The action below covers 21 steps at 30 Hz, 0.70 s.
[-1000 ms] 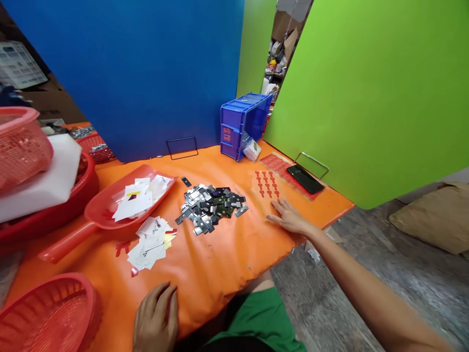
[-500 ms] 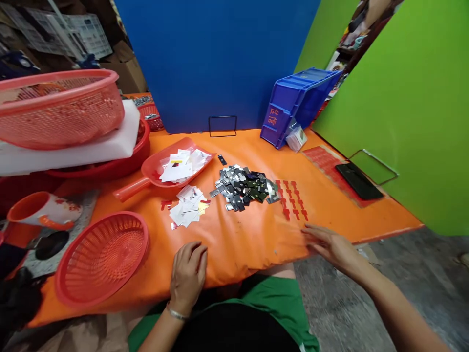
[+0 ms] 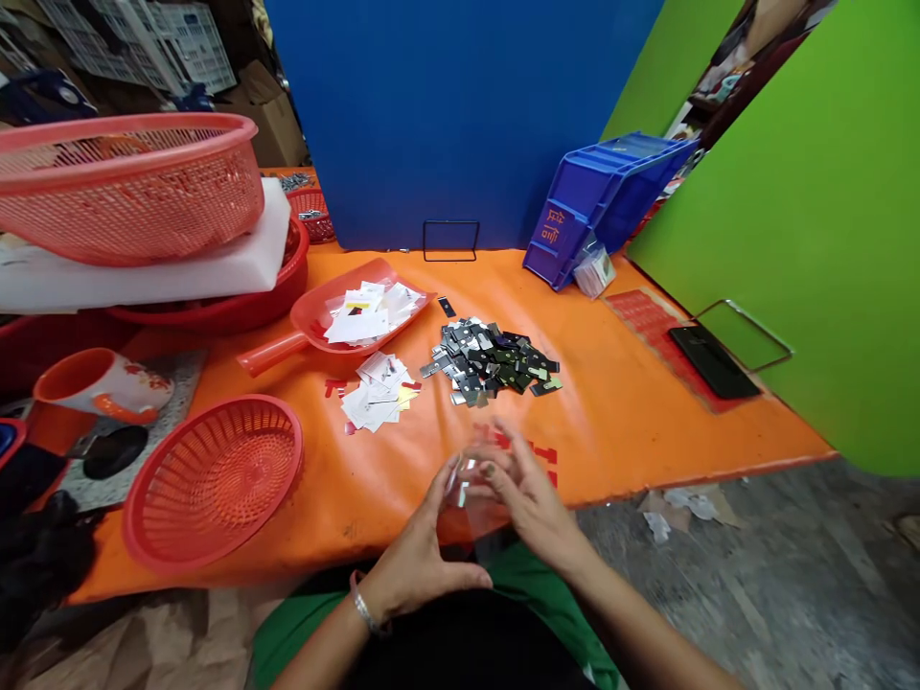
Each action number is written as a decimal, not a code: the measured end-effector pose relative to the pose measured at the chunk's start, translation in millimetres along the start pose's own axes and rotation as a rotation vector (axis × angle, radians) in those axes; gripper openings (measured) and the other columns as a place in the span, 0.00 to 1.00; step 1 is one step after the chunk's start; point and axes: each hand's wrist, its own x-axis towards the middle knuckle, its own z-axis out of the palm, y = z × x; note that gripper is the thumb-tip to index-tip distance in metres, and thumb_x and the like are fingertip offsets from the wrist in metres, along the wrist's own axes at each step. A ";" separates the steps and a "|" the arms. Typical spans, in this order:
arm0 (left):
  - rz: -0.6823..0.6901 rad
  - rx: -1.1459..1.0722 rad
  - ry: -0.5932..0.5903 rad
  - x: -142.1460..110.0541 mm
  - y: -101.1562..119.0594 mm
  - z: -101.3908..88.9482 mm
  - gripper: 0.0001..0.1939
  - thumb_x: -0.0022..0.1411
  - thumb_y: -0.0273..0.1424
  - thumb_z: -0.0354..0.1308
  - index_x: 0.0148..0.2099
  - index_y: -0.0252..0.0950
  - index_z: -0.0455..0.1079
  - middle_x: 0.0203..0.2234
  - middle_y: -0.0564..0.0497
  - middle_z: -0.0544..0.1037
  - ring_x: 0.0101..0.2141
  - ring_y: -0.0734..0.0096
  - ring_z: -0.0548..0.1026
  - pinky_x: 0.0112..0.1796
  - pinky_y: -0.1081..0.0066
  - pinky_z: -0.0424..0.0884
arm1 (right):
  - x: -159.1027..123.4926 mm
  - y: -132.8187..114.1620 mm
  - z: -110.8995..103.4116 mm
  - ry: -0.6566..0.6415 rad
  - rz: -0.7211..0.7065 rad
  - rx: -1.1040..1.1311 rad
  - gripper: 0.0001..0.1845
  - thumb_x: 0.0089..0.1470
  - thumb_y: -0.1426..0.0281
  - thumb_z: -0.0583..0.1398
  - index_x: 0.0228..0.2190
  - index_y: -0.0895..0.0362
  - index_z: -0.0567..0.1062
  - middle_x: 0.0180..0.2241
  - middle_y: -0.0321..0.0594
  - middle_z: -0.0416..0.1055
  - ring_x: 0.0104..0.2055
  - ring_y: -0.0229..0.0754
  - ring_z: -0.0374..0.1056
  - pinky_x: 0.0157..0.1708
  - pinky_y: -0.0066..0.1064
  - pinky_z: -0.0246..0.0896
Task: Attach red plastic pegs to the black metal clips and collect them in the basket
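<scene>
My left hand [image 3: 424, 546] and my right hand [image 3: 528, 503] meet at the front edge of the orange table [image 3: 625, 422]. Between their fingers they hold a clear sheet with red T-shaped stickers [image 3: 481, 479]. The sheet is partly lifted and blurred, and a few red stickers show past my right fingers. Just beyond the hands lies a pile of small metal and dark pieces [image 3: 493, 362]. To the left of that pile lies a heap of white paper slips [image 3: 378, 402].
A red scoop [image 3: 316, 326] holds more slips. A red mesh basket [image 3: 212, 479] and a mug [image 3: 101, 383] sit at the left, under stacked red baskets [image 3: 129, 182] and white foam. A tipped blue bin [image 3: 596, 206] and a phone [image 3: 711, 359] are at the right.
My right hand has slid the sticker sheet from the right side to the front centre. My left hand has come off the table edge to take it too. The view has swung left.
</scene>
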 end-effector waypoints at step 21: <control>0.121 0.008 0.254 37.5 54.7 -38.2 0.25 0.61 0.35 0.54 0.60 0.38 0.58 0.53 0.43 0.70 0.53 0.61 0.68 0.53 0.59 0.65 | 36.9 22.8 -113.8 0.616 -0.108 0.102 0.21 0.34 0.62 0.70 0.31 0.57 0.72 0.22 0.33 0.70 0.19 0.33 0.63 0.20 0.26 0.62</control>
